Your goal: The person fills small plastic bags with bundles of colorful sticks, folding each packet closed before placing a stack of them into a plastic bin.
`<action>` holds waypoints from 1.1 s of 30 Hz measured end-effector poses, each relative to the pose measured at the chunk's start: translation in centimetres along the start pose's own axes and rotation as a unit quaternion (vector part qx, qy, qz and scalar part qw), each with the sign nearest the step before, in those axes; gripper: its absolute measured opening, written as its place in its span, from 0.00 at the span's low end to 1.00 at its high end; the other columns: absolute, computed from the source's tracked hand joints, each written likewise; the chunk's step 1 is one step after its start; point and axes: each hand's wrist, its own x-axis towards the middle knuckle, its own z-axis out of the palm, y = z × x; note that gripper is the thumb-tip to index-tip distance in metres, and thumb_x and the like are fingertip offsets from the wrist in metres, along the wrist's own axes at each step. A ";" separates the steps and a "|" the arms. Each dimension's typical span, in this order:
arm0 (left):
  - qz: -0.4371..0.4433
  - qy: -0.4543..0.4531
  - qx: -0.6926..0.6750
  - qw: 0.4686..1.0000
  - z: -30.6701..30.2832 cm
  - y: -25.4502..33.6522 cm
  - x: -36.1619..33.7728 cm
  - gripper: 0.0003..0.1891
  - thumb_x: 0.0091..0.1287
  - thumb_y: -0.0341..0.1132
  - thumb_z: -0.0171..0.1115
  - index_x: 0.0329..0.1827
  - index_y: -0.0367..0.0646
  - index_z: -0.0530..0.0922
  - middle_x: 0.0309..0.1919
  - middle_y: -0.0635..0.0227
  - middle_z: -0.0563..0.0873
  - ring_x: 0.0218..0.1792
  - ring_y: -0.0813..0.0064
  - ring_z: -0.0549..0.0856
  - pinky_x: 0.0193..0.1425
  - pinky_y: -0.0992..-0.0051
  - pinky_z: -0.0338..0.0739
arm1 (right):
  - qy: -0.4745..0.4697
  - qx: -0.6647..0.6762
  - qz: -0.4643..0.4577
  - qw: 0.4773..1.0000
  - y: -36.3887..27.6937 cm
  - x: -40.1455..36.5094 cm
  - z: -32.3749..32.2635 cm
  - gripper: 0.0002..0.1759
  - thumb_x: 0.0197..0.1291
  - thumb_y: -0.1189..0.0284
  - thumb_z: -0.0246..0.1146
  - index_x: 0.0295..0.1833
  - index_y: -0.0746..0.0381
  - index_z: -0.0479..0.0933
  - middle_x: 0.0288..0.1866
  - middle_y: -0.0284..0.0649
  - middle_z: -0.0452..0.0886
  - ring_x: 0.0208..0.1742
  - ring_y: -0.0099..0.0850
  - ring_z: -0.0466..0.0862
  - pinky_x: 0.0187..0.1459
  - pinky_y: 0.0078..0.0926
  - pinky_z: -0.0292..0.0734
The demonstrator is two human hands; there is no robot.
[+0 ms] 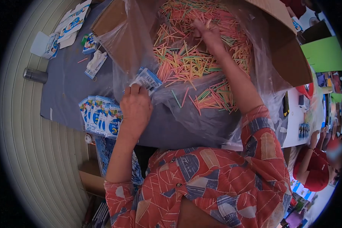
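My left hand (135, 107) grips a small blue-and-white printed packet (148, 78) at the near edge of a clear plastic bag (133, 45). My right hand (206, 33) reaches into that bag and is closed on a few of the coloured thin sticks (186, 57) piled inside. The bag lines a brown cardboard box (288, 49). A row of several filled blue packets (99, 116) lies just left of my left hand on the dark grey cloth (64, 87).
More packets and flattened white cards (70, 22) lie at the far left of the cloth. A metal cylinder (35, 75) rests on the ribbed surface. A person in red (315, 167) sits at the right by a white table (296, 121).
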 end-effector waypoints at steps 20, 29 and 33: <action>-0.149 0.062 -0.685 0.710 2.5 4.5 5.4 0.08 0.59 0.21 0.72 0.42 0.33 0.85 0.35 0.69 0.87 0.34 0.83 0.84 0.40 0.82 0.80 | -0.133 0.346 -0.057 0.927 -11.2 -7.1 4.0 0.23 0.74 0.57 0.55 0.62 0.63 0.77 0.16 0.26 0.63 0.26 0.20 0.71 0.47 0.34 0.75; -0.182 0.063 -0.741 0.643 4.2 5.6 5.0 0.10 0.61 0.22 0.72 0.45 0.34 0.85 0.37 0.69 0.88 0.37 0.83 0.85 0.45 0.82 0.81 | -0.241 -0.054 -0.055 0.968 -9.2 -8.2 3.4 0.31 0.76 0.50 0.45 0.52 0.65 0.84 0.49 0.41 0.86 0.55 0.32 0.82 0.58 0.32 0.74; -0.166 0.055 -0.762 0.624 5.0 6.0 5.2 0.12 0.63 0.23 0.70 0.50 0.34 0.84 0.41 0.68 0.88 0.40 0.81 0.85 0.48 0.81 0.81 | -0.241 0.010 -0.028 0.970 -8.9 -8.4 3.3 0.32 0.75 0.48 0.46 0.53 0.64 0.84 0.52 0.41 0.85 0.57 0.33 0.81 0.61 0.33 0.72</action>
